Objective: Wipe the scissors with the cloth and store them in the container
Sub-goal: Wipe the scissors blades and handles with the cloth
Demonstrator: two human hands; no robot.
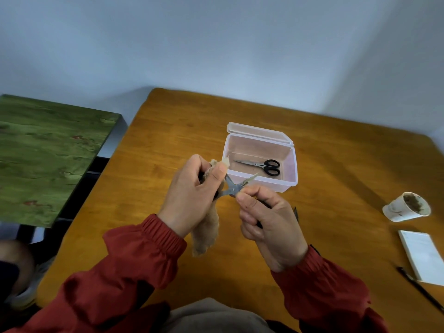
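Holding an open pair of scissors [231, 189] above the wooden bench [168, 140], a person in red sleeves works just in front of the container [264, 183]. The left hand [189, 195] has its grip clamped on a tan cloth [206, 234], with thumb and fingers pinching the cloth's upper end around one blade. The rest of the cloth hangs down below the palm toward the bench. The right hand [266, 227] has its grip closed on a dark handle of the scissors, fingers curled round it and fingertips close to the pivot. The free blade points up and to the right, its tip over the container's near wall.

That container is a clear plastic box standing near the middle of the bench with its hinged lid folded back behind it. A second pair [262, 165] with black handles lies flat on its floor, blades together and pointing left.

Well off to the right, a white paper cup [403, 209] lies tipped on its side with brown matter inside. Nearer the person sit a white notepad [422, 253] and a black pen [420, 289] beside it. A green surface [48, 152] stands to the left of the bench.
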